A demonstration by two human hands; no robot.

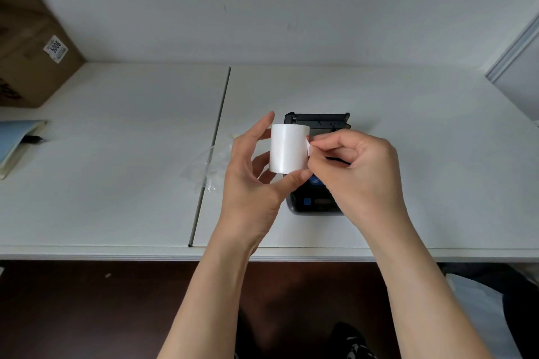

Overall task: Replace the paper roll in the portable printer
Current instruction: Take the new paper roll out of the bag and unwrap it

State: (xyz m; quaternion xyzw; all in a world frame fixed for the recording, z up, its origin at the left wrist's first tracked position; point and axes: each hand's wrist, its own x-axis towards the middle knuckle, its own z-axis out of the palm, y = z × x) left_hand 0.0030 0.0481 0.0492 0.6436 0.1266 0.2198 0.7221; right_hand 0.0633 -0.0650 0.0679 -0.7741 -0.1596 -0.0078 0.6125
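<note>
Both hands hold paper roll, apparently picking its edge.

Two bare forearms in shot, no sleeves — left hand and right hand without rings, watch or gloves — short, plain, unpainted nails.

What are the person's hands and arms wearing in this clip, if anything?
Nothing shows: the left hand and right hand are bare, with no gloves, rings or watch visible. Both forearms are uncovered down to the frame's bottom edge, with no sleeves in view.
</note>
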